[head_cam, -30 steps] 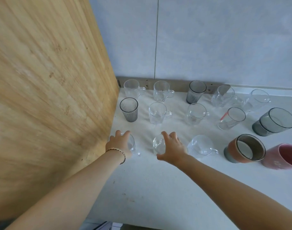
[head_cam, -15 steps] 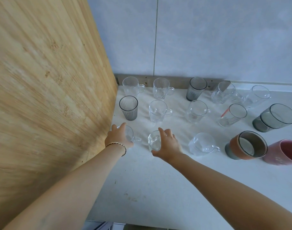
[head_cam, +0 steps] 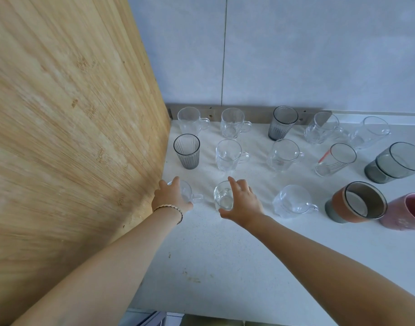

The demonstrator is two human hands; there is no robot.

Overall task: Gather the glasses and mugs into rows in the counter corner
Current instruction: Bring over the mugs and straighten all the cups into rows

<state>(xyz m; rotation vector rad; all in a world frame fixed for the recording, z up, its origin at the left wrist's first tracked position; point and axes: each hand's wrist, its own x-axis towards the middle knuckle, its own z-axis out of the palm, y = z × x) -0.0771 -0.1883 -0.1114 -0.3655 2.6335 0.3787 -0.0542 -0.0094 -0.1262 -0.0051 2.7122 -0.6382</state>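
Note:
Glasses and mugs stand in rows on the white counter (head_cam: 225,267) by the wooden side panel (head_cam: 72,137). My left hand (head_cam: 170,196) wraps a clear mug (head_cam: 190,195) at the front left, right beside the panel. My right hand (head_cam: 240,202) grips a second clear mug (head_cam: 223,196) just to its right. A third clear mug (head_cam: 293,201) stands further right in the same row. Behind are a grey ribbed glass (head_cam: 187,150) and clear mugs (head_cam: 227,155), with another row along the wall.
At the right stand a terracotta cup (head_cam: 354,203), a pink mug (head_cam: 406,211), a large grey tumbler (head_cam: 394,162) and a striped glass (head_cam: 336,160). The counter's front edge runs near the bottom of the view.
Both hands have slid their clear mugs a little away from me and to the left, closer to the row behind. The other glassware stayed where it was.

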